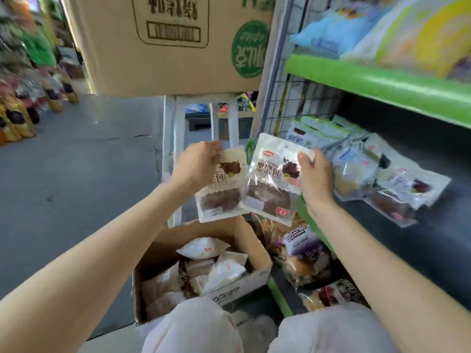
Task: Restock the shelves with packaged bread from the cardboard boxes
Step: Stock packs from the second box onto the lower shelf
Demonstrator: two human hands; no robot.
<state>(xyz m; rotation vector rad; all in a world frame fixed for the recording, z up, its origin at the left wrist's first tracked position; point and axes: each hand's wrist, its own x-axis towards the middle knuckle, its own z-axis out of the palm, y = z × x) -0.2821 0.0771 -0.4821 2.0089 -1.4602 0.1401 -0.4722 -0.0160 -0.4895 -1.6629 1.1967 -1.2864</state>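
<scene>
I see each hand holding one packet of dark bread above the open cardboard box. My left hand pinches the top edge of the left bread packet, which hangs below the fingers; its print shows the character 包 over a brown loaf. My right hand grips the right bread packet by its right side, thumb across the front. That packet carries a small red oval logo near the top, too small to read, large dark characters ending in 包, and a red mark at the lower corner. The two packets overlap slightly at their inner edges.

The open box below holds more white-wrapped packets and has blurred print on its front flap. A larger cardboard carton sits upside down on a white stool, with an inverted barcode panel and a green round logo. To the right, the dark shelf already carries several bread packets.
</scene>
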